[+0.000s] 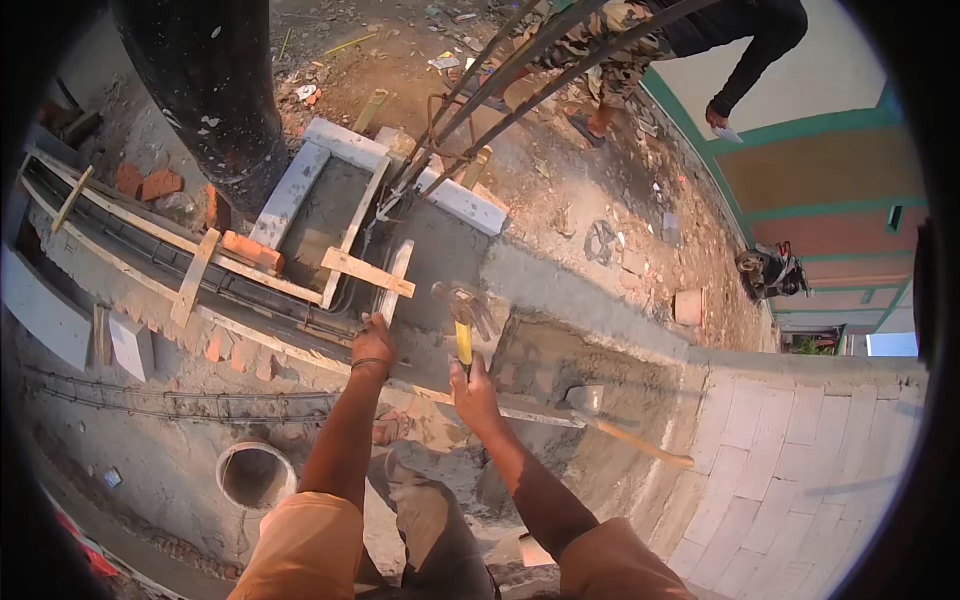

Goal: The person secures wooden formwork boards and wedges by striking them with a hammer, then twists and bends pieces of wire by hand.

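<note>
My left hand (pixel 373 343) is closed at the lower end of a short wooden board (pixel 396 278), beside the wooden formwork; what its fingers grip is too small to make out. A crosspiece (pixel 367 271) lies over the board's upper part. My right hand (pixel 474 388) is wrapped round the yellow handle of a hammer (pixel 463 341), whose head is blurred, just right of the formwork. Long formwork planks (pixel 270 348) run to the left with steel bars between them. White blocks (pixel 290 195) border a grey mortar bed (pixel 325 220).
Steel bars (pixel 500 95) rise from the column. A dark pillar (pixel 215 100) stands at upper left. A trowel (pixel 585 400) with a wooden handle lies at right. A bucket (pixel 256 474) is below left. Another person (pixel 680 35) is at the top. A block wall (pixel 790 450) fills the lower right.
</note>
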A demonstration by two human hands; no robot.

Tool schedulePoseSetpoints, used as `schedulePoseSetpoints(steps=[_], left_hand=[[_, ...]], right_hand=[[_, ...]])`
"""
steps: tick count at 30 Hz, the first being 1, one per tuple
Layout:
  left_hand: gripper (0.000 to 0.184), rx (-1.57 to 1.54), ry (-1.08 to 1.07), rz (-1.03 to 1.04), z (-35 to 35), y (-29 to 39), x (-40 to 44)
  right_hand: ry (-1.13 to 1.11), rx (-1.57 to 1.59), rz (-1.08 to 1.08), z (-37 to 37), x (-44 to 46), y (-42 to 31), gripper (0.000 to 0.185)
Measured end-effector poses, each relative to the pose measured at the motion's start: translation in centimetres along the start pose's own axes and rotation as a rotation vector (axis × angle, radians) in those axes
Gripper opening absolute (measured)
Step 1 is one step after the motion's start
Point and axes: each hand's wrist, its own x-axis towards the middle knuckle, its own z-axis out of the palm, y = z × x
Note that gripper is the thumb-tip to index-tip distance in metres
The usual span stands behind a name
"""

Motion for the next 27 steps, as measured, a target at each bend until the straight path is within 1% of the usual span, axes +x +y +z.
schedulePoseSetpoints(steps=[3, 4, 6, 7, 9, 10, 11, 13, 16, 19, 20, 23, 26, 27], left_hand=[[0.025, -0.047, 0.001, -0.010, -0.5, 0.3, -0.2], [0.026, -0.023, 0.002, -0.006, -0.4, 0.2, -0.1], [0.026, 0.023, -0.004, 0.002, -0.1, 0.0, 0.2], [0.024, -0.003, 0.024, -0.020, -0.3, 0.3, 0.1], [0.018, -0.058, 0.154, 0.043, -0.4, 0.2, -0.6], [0.017, -0.061, 0.120, 0.056, -1.1, 0.2, -0.9], [0.018, -0.028, 0.120, 0.012, -0.5, 0.2, -0.7], [0.018, -0.032, 0.081, 0.000, -1.4, 0.7, -1.0], [0.018, -0.036, 0.090, 0.001, -1.5, 0.7, -1.1], [0.020, -0.041, 0.035, -0.013, -1.9, 0.8, -1.1], [0.021, -0.050, 0.036, -0.027, -1.4, 0.6, -0.8], [0.022, -0.057, 0.040, -0.032, -1.7, 0.9, -0.9], [0.023, -0.044, 0.004, -0.050, -2.1, 1.2, -1.2], [0.022, -0.028, 0.033, -0.051, -1.8, 1.2, -1.2]], right_hand=[[0.018, -0.038, 0.046, -1.7, -1.4, -2.4, 0.034], [-0.005, 0.148, 0.101, -1.2, -1.9, -1.4, 0.037], [0.006, 0.242, 0.009, -1.6, -2.5, -2.7, 0.037], [-0.018, 0.289, -0.016, -1.9, -2.8, -3.3, 0.037], [0.035, -0.031, -0.021, -0.6, -2.0, -0.2, 0.038], [-0.024, 0.027, 0.002, -0.4, -1.4, -0.4, 0.038], [-0.061, 0.087, 0.014, -0.2, -0.2, -0.7, 0.037], [-0.068, 0.015, -0.047, 0.7, 1.1, -0.3, 0.033], [-0.016, -0.128, -0.186, 2.0, 3.2, 0.9, 0.030], [-0.123, -0.161, -0.187, 1.5, 4.6, 1.1, 0.030], [-0.034, -0.226, -0.313, 1.6, 4.4, 1.4, 0.031], [0.044, -0.076, -0.355, 1.3, 4.0, 2.1, 0.032], [-0.205, -0.298, -0.204, 2.5, 6.7, 4.1, 0.031], [-0.198, -0.227, -0.194, 2.0, 6.9, 3.6, 0.031]])
